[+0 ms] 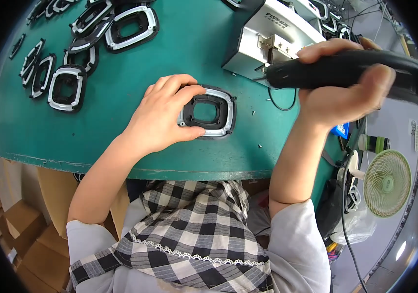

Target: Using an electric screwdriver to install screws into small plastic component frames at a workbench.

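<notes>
Black-and-silver frame (228,115) flat on the green table (194,53), held by the left hand (157,117), with a power screwdriver (336,69) in the right hand (333,100).

The left hand grips the frame's left end, fingers bent over its far edge and thumb on the near edge; the middle opening shows bare table. The right hand is closed around the black screwdriver, raised to the right of the frame, its tip pointing left in front of a silver metal box (284,24); whether they touch cannot be told. Small screws (260,145) lie near the frame. Similar frames (67,89) sit at the table's far left, some overlapping. A pale green fan (387,183) stands at the right.
</notes>
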`<state>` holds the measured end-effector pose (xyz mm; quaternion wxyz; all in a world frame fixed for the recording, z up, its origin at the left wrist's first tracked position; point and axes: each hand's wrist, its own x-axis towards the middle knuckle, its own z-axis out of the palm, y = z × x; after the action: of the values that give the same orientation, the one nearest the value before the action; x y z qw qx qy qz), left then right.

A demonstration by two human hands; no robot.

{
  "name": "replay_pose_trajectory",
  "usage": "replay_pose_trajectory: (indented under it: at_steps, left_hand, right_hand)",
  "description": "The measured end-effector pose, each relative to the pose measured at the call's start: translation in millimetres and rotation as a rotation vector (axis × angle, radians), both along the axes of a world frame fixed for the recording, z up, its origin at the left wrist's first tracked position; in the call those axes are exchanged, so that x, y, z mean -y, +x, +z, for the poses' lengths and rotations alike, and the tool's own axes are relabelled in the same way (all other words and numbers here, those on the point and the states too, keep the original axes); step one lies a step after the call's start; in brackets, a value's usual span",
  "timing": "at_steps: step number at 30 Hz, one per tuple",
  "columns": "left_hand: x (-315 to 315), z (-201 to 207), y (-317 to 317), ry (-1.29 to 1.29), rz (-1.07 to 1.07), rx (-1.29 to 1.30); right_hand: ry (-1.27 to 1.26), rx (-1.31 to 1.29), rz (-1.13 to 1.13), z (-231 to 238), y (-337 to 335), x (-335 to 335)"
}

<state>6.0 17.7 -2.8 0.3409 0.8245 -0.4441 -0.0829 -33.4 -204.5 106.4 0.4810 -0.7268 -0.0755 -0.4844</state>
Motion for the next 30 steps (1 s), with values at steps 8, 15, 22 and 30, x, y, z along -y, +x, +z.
replay_pose_trajectory:
  at_steps: [8,15,22,30]
  left_hand:
    - [3,-2,0,-0.064,0.021,-0.072]
    - [-7,3,3,-0.010,0.079,0.024]
    - [-5,7,3,0.075,0.065,0.057]
    - [-5,5,3,0.059,0.065,0.065]
  right_hand:
    - [-0.119,0.120,-0.145,16,9,15]
    - [-0.065,0.058,-0.092,14,6,14]
    - [-0.164,0.140,-0.152,18,14,21]
    - [0.084,-0.011,-0.010,13,4,9]
